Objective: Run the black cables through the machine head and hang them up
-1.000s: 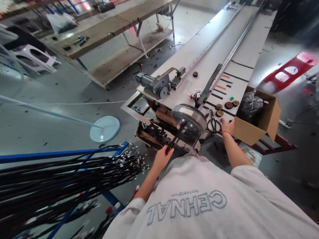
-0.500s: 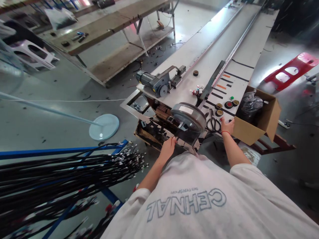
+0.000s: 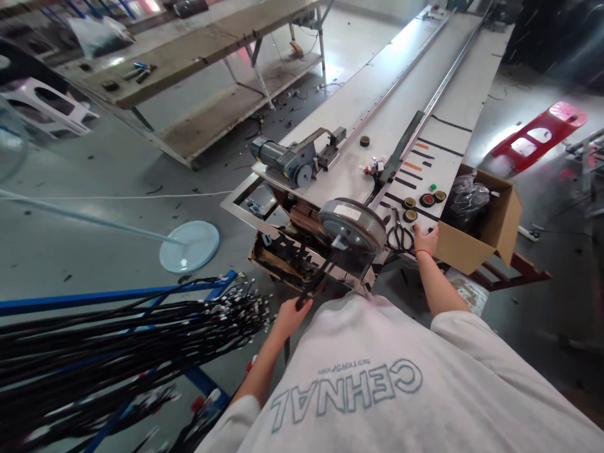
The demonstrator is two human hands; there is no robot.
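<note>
My left hand (image 3: 290,316) is closed on the end of a black strip (image 3: 314,284), low in front of the machine. That strip slants up to the underside of a large grey reel or wheel (image 3: 353,223) at the near end of the long table (image 3: 372,113). At the table's near right edge lies my right hand (image 3: 426,241), thumb and fingers apart, nothing visibly held. Black-handled scissors (image 3: 400,238) lie just left of it. Several tape rolls (image 3: 410,216) and a green button (image 3: 433,187) sit beyond.
An open cardboard box (image 3: 472,242) with dark plastic bags adjoins the table's right side. A motor unit (image 3: 283,160) is mounted at the left. Black cable bundles (image 3: 141,333) hang on a blue rack at lower left. A red stool (image 3: 540,135) stands farther right.
My left hand has moved down and left, away from the reel, and the black strip now stretches behind it. My right hand has stayed at the table edge.
</note>
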